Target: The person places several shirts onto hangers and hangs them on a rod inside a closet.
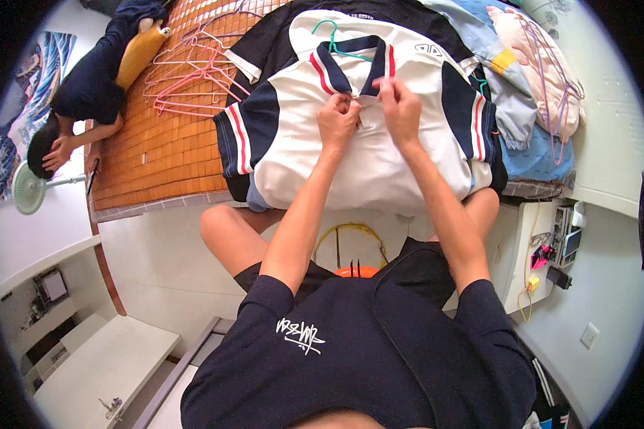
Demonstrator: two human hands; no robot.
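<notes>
A white polo shirt (300, 161) with navy shoulder panels, a navy collar (330, 69) and red-and-white stripes lies spread face up before me. Inside its neck sits a green hanger (334, 40), hook sticking out above the collar. My left hand (339, 120) pinches the shirt's front placket just below the collar opening. Close by on the right, my right hand (401, 107) is bent at the collar's lower right edge, thumb and forefinger near each other. Whether those fingers grip the fabric is not clear. More clothes lie beneath, among them a black T-shirt (271, 40).
Several pink hangers (193, 80) lie on the bamboo mat (161, 155) at left. Another person (86, 91) lies beyond, beside a yellow plush toy (142, 51). At right are a blue-grey jacket (510, 102), a pink plush (542, 69) with purple hangers (555, 107), and a wall.
</notes>
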